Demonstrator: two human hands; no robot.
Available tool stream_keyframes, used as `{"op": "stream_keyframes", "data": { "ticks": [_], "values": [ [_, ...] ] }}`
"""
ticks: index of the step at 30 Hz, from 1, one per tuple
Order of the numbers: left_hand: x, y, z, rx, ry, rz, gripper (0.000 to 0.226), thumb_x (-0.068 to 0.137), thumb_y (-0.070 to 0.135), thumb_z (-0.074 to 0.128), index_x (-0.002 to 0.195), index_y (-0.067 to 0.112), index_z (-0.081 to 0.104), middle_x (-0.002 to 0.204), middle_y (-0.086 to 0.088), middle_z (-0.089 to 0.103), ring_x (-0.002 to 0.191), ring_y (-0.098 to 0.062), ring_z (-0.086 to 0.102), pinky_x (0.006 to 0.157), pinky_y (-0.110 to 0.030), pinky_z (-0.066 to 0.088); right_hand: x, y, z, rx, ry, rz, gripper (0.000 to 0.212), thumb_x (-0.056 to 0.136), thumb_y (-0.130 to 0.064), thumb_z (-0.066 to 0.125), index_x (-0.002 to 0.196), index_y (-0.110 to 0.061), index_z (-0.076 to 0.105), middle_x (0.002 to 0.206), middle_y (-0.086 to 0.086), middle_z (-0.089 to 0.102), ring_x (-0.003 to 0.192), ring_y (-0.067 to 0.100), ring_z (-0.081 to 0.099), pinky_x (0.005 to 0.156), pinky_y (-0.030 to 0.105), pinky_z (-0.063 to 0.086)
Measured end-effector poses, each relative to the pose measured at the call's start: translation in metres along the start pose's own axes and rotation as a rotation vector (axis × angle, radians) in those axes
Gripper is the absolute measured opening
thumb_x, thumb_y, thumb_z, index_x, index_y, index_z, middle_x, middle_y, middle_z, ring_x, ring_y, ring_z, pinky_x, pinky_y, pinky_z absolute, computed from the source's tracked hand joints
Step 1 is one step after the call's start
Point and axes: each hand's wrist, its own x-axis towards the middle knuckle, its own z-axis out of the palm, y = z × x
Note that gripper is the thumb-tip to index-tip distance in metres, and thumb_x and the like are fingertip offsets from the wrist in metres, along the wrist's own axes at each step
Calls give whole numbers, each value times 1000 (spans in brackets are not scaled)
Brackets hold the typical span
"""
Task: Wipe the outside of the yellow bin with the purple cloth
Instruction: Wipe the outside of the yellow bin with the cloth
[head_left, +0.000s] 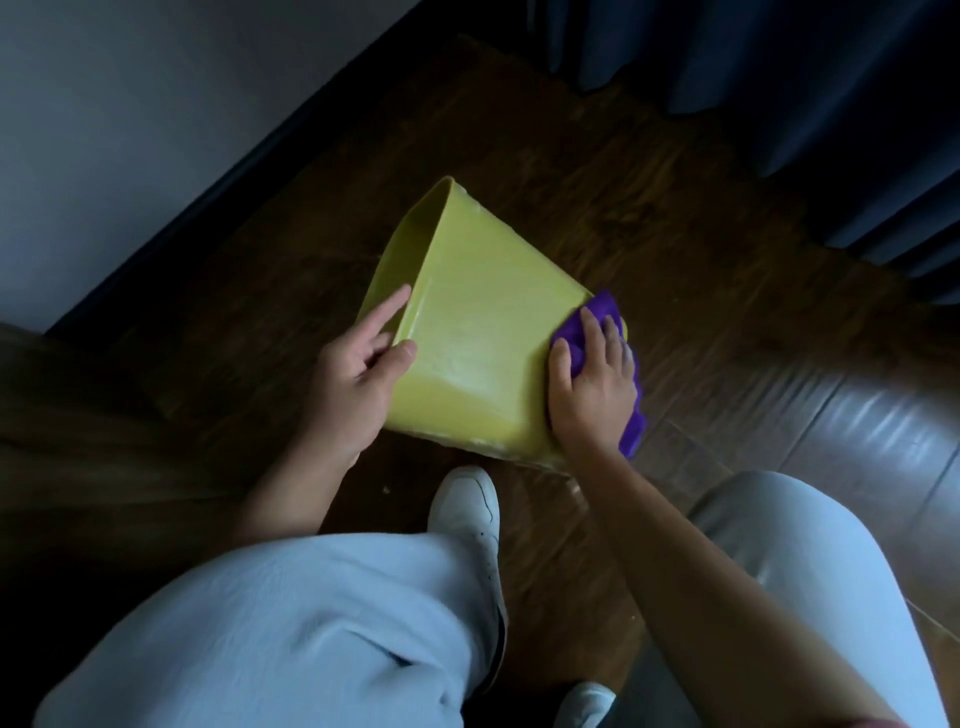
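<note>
Gripping happens on both sides of the yellow bin (483, 338), which serves as the landmark. Nearest the camera, below the bin, are the person's pale trouser legs and a white shoe (467, 512) planted on the wooden floor (649, 218) just short of the bin's lower edge. The bin lies tipped on its side on that floor, its open mouth turned toward the upper left and its base toward the lower right.

At the bin's rim, the left hand (358, 384) holds it steady: the thumb curls over the rim onto the outer wall and the fingers reach into the mouth. At the bin's base end, the right hand (592, 384) presses down on the purple cloth (608, 317), fingers spread and bent over the bunched fabric, which sits against the base corner and trails down beside that edge.

Judging by this, the wiping is under way, with the cloth working the base end of the upward-facing wall. The next move likely calls for drawing the cloth across that broad wall toward the rim, then rolling the bin with the left hand to bring unwiped sides up.

Beyond the bin, a dark skirting meets a pale wall (130, 130), and dark blue curtains (779, 78) hang farther off.
</note>
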Motion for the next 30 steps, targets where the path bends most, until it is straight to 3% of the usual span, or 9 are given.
{"op": "stream_keyframes", "data": {
  "ticks": [6, 9, 12, 17, 21, 23, 25, 27, 30],
  "values": [
    [-5, 4, 1, 5, 19, 1, 53, 96, 26, 59, 140, 55, 54, 140, 8, 64, 135, -6, 55, 113, -34, 46, 10, 30, -6, 57, -28, 255, 56, 107, -51, 37, 158, -29, 37, 156, 13, 46, 135, 39, 47, 106, 49, 42],
    [0, 4, 3, -13, 30, -28, 51, 94, 28, 60, 139, 53, 57, 125, 20, 70, 123, -2, 63, 102, -26, 51, 9, 34, -6, 35, -24, 270, 55, 107, -52, 35, 157, -30, 37, 150, 13, 51, 130, 39, 51, 101, 49, 45],
    [3, -1, 2, 99, 53, -43, 49, 100, 33, 60, 146, 47, 51, 91, 33, 71, 89, 2, 66, 74, -16, 53, 11, 40, -7, 17, -53, 317, 51, 106, -52, 33, 152, -30, 40, 141, 13, 55, 122, 39, 57, 99, 51, 49],
    [2, -3, 2, 256, 57, 13, 49, 107, 34, 52, 155, 38, 42, 88, 12, 67, 79, -14, 56, 69, -32, 46, 25, 45, -27, 77, -83, 557, 42, 105, -44, 40, 141, -25, 50, 128, 11, 64, 105, 31, 64, 96, 52, 56],
    [5, -4, 1, 286, 51, 19, 48, 108, 34, 52, 155, 35, 42, 126, 11, 65, 101, 10, 61, 83, -13, 48, 35, -3, -48, 163, 89, 189, 45, 103, -49, 49, 144, -32, 50, 135, 2, 58, 111, 20, 59, 100, 45, 50],
    [6, -4, 3, 285, 52, 44, 48, 107, 35, 52, 155, 34, 43, 131, 9, 65, 111, 7, 61, 85, -15, 49, 44, -51, -52, 226, 95, -75, 45, 101, -50, 51, 142, -33, 55, 130, -2, 61, 106, 11, 56, 92, 34, 47],
    [4, -4, 6, 287, 68, 70, 50, 105, 37, 52, 154, 34, 45, 119, 5, 72, 99, 2, 67, 79, -15, 51, 50, -100, -48, 242, 82, -263, 46, 102, -49, 52, 144, -33, 55, 128, -3, 62, 106, 9, 56, 82, 24, 42],
    [2, -2, 10, 332, 107, 116, 51, 102, 37, 53, 152, 31, 47, 78, -6, 68, 64, -14, 62, 57, -25, 46, 50, -140, -41, 230, 79, -395, 47, 103, -47, 52, 147, -31, 54, 133, -1, 62, 114, 14, 58, 80, 23, 42],
    [-1, 0, 14, 400, 173, 206, 52, 99, 35, 55, 150, 23, 52, 56, -5, 49, 49, -15, 42, 49, -36, 39, 44, -161, -24, 135, 56, -440, 46, 105, -46, 52, 148, -31, 56, 145, 3, 59, 129, 24, 53, 101, 36, 44]
  ]
}}
